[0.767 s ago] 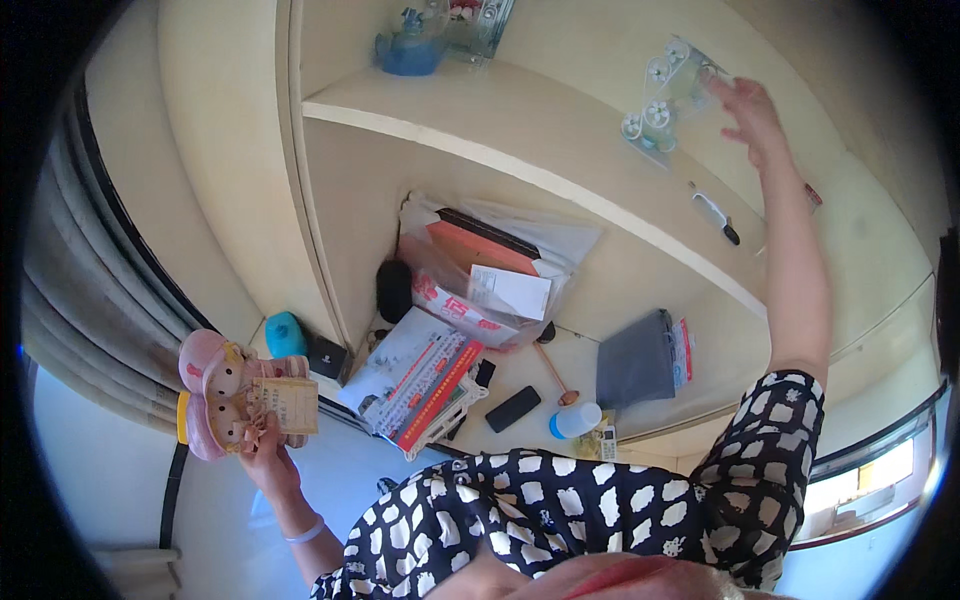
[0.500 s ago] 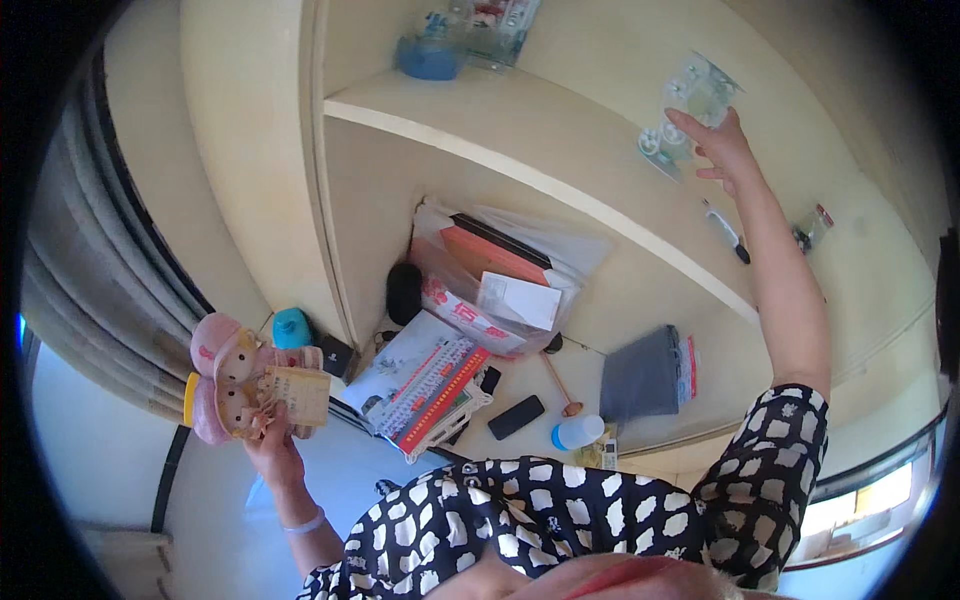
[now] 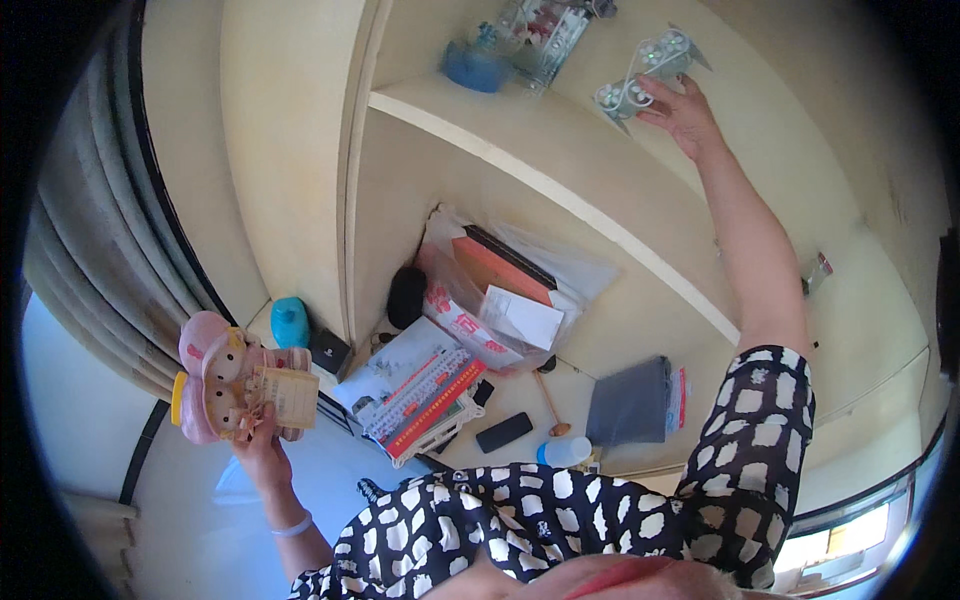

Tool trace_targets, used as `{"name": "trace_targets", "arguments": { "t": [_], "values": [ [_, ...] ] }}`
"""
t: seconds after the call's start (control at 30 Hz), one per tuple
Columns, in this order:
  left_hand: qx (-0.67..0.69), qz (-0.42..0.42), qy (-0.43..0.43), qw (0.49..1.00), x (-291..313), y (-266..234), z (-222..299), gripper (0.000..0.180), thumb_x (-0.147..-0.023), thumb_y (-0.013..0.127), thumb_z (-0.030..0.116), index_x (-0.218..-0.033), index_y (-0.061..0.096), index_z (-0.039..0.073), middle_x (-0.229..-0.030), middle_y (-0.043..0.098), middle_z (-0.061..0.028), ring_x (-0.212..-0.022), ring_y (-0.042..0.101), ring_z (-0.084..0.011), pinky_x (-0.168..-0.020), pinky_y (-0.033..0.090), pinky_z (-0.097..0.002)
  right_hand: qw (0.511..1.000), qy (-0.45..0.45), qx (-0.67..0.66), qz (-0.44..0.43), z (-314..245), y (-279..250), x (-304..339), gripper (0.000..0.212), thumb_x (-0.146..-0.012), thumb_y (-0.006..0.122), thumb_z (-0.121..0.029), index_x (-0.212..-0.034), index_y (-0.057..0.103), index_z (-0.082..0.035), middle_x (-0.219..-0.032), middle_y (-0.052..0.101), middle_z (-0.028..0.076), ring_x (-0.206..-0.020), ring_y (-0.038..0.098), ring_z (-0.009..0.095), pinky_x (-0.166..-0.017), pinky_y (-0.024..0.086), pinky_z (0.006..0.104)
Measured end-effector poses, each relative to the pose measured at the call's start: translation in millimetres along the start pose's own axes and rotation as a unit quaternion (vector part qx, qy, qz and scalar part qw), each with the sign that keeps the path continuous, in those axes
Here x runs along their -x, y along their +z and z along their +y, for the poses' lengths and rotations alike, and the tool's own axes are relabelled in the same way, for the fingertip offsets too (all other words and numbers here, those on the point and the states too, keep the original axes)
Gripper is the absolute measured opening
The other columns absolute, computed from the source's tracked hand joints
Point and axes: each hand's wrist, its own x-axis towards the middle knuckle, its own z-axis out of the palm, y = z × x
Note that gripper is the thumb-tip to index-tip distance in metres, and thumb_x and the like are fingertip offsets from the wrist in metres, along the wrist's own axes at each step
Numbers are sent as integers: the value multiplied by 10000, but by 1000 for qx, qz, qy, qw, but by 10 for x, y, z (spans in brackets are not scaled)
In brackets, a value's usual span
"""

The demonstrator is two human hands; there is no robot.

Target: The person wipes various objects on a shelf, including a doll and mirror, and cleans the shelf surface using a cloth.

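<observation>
In my left hand (image 3: 262,460) is a pink figurine (image 3: 208,400) of two doll-like figures in pink hats, one with a yellow edge. A small beige card (image 3: 290,396) covers part of its front. My right hand (image 3: 690,122) is raised over the upper shelf (image 3: 560,135), thumb and fingers on the near edge of a clear ornament (image 3: 655,78) with white curled trim and small round white parts. Whether the ornament touches the shelf, I cannot tell. Further left on that shelf stand a blue transparent container (image 3: 474,70) and a clear, picture-like piece (image 3: 548,40).
Below the shelf lie a plastic bag with flat boxes (image 3: 500,265), printed sheets (image 3: 415,385), a black phone (image 3: 504,433), a white bottle with a blue end (image 3: 565,452) and a dark grey folder (image 3: 630,402). A grey curtain (image 3: 95,240) hangs at left.
My right hand has moved left along the upper shelf, and the clear ornament has shifted and turned with it. My forearm now covers the pen-like item seen there. My left hand still holds the figurine.
</observation>
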Motion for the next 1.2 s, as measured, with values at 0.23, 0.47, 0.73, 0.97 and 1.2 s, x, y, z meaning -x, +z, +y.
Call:
{"name": "trace_targets", "arguments": {
  "t": [0.23, 0.47, 0.73, 0.97, 1.2],
  "values": [
    [-17, 32, -2, 999, -35, -114, 31, 261, -799, 615, -38, -1053, 555, -18, -1037, 598, -91, -929, 583, -166, -823, 487, -300, 999, 35, 27, 0, 383, 365, -500, 1020, -680, 824, -192, -1392, 121, 9, -1199, 501, 217, -1032, 577, 324, -849, 503, 451],
    [-24, 32, -19, 999, -20, -238, 49, 205, -793, 622, -40, -988, 560, -30, -997, 601, -84, -905, 579, -160, -835, 480, -300, 997, 47, 43, -42, 423, 429, -619, 989, -675, 827, -210, -1395, 169, -43, -1232, 499, 191, -1034, 575, 316, -867, 491, 454],
    [-8, 7, -4, 1000, 50, -84, 96, 269, -789, 620, -52, -1043, 535, -33, -1034, 589, -94, -945, 574, -175, -824, 480, -301, 920, 104, 377, -30, 16, 384, -504, 1014, -695, 731, -552, -1420, 240, -42, -1225, 521, 190, -1008, 585, 276, -846, 481, 372],
    [-24, -2, -32, 999, 94, 6, 138, 343, -778, 619, -60, -1102, 512, -23, -1045, 580, -104, -934, 575, -176, -807, 480, -302, 909, -20, 408, -80, -562, 756, -154, 812, -716, 708, -502, -1315, 420, -37, -1093, 600, 133, -904, 614, 260, -766, 502, 356],
    [-6, -31, -9, 999, 201, 209, 234, 397, -759, 602, -84, -1136, 493, -20, -1050, 578, -104, -975, 579, -200, -817, 485, -315, 971, -6, 223, -84, -279, 1478, -265, 1005, -665, 785, -422, -1399, 221, -31, -1275, 482, 155, -1098, 521, 274, -835, 484, 456]
  ]
}}
